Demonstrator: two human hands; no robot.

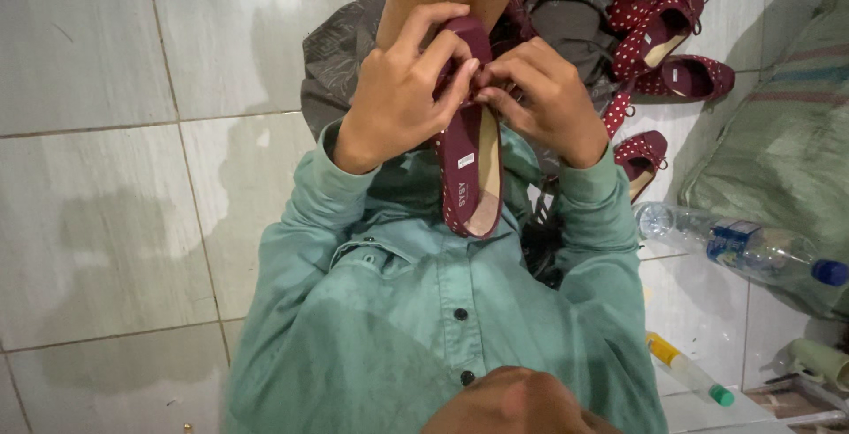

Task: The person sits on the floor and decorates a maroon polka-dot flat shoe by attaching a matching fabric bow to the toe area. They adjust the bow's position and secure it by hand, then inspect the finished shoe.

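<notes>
A maroon flat shoe with white dots and a beige insole is held over my lap, heel toward me. My left hand wraps the shoe's toe end from the left, fingers curled over its top. My right hand pinches the same toe end from the right, fingertips meeting the left ones at the shoe's front edge. What the fingertips pinch there is hidden. Both arms wear green sleeves.
Several matching maroon dotted shoes lie on the white tiled floor at the upper right. A clear plastic bottle with a blue cap lies to the right beside a green woven sack. A small yellow glue bottle with a green cap lies lower right.
</notes>
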